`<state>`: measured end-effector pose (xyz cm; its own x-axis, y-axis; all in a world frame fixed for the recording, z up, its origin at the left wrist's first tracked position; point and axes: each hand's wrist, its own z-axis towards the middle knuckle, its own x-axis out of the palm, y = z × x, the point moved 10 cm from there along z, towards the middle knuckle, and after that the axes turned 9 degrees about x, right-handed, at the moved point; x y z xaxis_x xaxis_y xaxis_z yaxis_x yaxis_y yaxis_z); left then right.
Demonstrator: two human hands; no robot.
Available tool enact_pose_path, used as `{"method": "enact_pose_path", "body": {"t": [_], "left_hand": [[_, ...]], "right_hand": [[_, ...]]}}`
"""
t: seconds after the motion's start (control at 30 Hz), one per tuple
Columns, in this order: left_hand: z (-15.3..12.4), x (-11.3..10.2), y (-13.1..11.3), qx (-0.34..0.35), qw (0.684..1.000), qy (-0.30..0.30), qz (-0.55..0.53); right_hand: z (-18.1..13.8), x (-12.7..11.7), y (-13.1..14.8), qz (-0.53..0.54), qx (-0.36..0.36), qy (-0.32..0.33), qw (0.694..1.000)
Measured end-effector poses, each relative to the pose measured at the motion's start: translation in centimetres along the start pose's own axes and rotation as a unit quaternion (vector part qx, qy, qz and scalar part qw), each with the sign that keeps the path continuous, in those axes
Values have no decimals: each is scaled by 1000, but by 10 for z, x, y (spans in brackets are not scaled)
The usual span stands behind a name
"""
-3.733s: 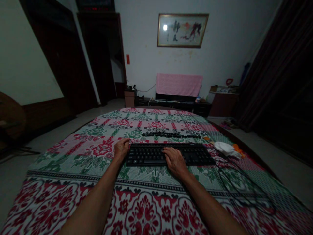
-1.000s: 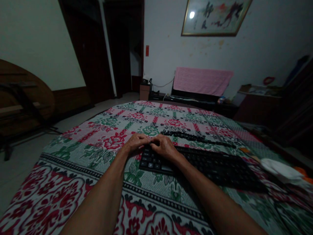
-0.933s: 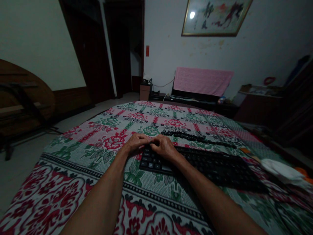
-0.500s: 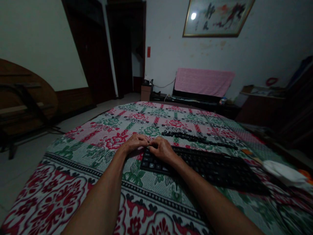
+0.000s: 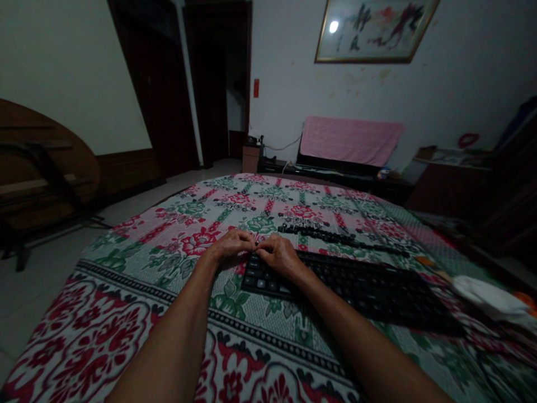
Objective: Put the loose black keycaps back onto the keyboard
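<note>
Well apart to the left of the keyboard [image 5: 377, 294], a round wooden panel [image 5: 81, 157] with dark legs stood on its edge. The keyboard itself lay flat on a flowered cloth [image 5: 155, 282], and this cloth spread out on all its sides. Just beyond the keyboard's rear left corner was the left hand [image 5: 232, 244], with its thumb and fingers brought near together. The right hand [image 5: 277, 253] was over the keyboard's left end, its fingers bent, and its fingertips met those of the left hand, or almost met them. A small dark spot showed between them; one could not tell if either hand had hold of something. Behind the keyboard, apart from it, ran a row of small black pieces [image 5: 344, 239]. Near the keyboard's right end, a little behind, lay an orange piece [image 5: 425, 261], and farther to the right a crumpled white cloth [image 5: 486, 295].
</note>
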<state>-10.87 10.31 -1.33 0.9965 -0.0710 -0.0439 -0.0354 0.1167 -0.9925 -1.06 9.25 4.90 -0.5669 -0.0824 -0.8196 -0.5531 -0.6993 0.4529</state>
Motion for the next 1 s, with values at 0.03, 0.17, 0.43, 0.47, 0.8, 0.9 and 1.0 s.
{"method": "enact_pose_path", "body": {"t": [0.03,0.17,0.43,0.47,0.8,0.9,1.0], "left_hand": [[0,0,1,-4,1000,-2,1],[-1,1,-1,-6,1000,1,3],[0,7,-7,-2,1000,20,-6],[0,7,-7,-2,1000,19,-9],[0,7,-5,-10,1000,17,-8],[0,7,-5,-14,1000,8,-12],[-1,8,-5,-24,999,7,-31]], "right_hand": [[0,0,0,1,2,-1,1000],[0,-2,-2,3,18,-7,1000],[0,-2,-3,4,18,-4,1000],[0,-1,-3,3,19,-2,1000],[1,0,-2,5,16,3,1000],[2,1,-1,7,15,9,1000],[2,1,2,6,4,14,1000]]}}
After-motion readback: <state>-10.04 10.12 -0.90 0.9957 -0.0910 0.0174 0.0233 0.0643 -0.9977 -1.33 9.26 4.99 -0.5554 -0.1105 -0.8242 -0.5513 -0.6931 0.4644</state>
